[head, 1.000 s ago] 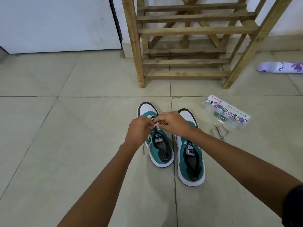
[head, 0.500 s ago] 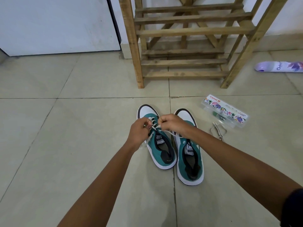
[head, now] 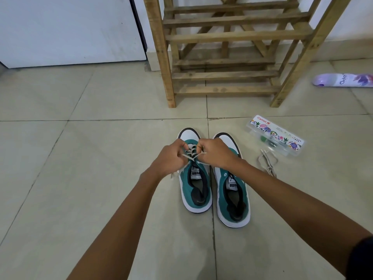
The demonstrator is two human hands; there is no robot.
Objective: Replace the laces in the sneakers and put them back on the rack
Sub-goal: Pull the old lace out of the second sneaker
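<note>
Both hands met over the front of the left-hand sneaker (head: 194,184). The left hand (head: 170,159) had its fingers curled around one run of the cream lace (head: 191,154), and a loose end of that lace trailed out below the hand onto the floor beside the shoe. The right hand (head: 217,153) pinched the other run between thumb and fingers, the strand stretched taut from an eyelet up to the fingertips. The lace crossed through the upper eyelets nearest the toe; the lower eyelets toward the tongue stood bare.

That sneaker was teal with a white toe cap and white sole, toe pointing away from the person. Just beside it, on its right, sat the second sneaker (head: 233,190), the same colours, with no lace visible in it. The right forearm passed over its front part.

Near that shoe, a spare lace (head: 267,161) lay in a loose heap on the tiled floor (head: 80,178). Just beyond it lay a clear plastic box (head: 275,136) with a floral label. The wooden rack (head: 226,75) stood against the wall ahead, well apart from the shoes. A purple spray can (head: 343,80) lay on its side at the right edge.
</note>
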